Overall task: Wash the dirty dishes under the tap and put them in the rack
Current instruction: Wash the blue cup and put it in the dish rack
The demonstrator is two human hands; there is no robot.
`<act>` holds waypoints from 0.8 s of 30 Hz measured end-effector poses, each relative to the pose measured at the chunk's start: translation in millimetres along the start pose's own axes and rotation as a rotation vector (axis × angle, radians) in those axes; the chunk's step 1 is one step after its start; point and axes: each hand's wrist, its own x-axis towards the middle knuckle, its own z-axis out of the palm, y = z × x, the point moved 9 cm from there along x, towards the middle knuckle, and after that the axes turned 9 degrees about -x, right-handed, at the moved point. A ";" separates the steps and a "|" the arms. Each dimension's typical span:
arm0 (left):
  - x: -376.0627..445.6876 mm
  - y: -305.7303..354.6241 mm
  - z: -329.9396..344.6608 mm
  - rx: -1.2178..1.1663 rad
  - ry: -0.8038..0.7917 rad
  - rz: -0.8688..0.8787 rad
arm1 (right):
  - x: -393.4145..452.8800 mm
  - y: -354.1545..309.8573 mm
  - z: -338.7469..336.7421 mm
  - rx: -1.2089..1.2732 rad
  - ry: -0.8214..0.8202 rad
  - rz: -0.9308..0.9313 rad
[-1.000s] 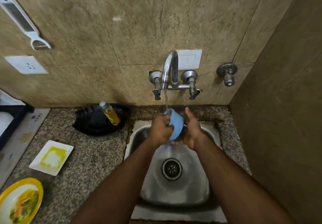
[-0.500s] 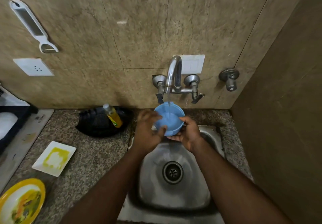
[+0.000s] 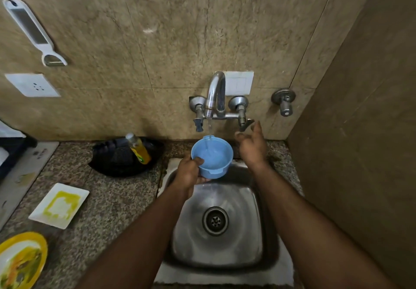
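A small blue bowl (image 3: 212,156) sits upright under the running tap (image 3: 215,95), with water pouring into it. My left hand (image 3: 189,172) grips it by its near left side above the steel sink (image 3: 254,198). My right hand (image 3: 251,144) is off the bowl, fingers spread, just below the tap's right lever (image 3: 245,123). On the counter to the left lie a white square plate (image 3: 59,205) smeared yellow and a yellow plate (image 3: 21,259) with food remains.
A black rack (image 3: 119,158) holding a yellow soap bottle (image 3: 138,148) stands on the granite counter left of the sink. A brown wall closes in on the right. A white peeler (image 3: 31,29) hangs on the tiled wall, above a socket (image 3: 33,85).
The bowl has turned upright and fills under the stream. My right hand has let go of it and risen toward the right tap lever. My left hand alone holds the bowl.
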 end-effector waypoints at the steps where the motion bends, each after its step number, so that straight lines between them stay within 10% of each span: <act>1: -2.0 2.8 0.8 0.001 0.009 0.005 | 2.5 -12.2 -6.5 -0.027 0.031 -0.060; 9: -5.3 22.3 -1.3 0.049 0.007 0.075 | -13.9 -69.1 -16.2 -0.532 0.141 -0.354; 14: -11.6 18.0 -5.6 0.034 -0.016 0.089 | -33.6 -15.6 6.5 -0.575 0.020 -0.120; 19: -18.5 -11.9 -19.5 0.009 -0.043 0.012 | -74.5 65.8 54.6 -0.012 -0.564 0.411; 24: -30.1 -52.7 -16.5 0.051 -0.103 -0.131 | -58.3 93.4 37.6 0.016 -0.480 0.461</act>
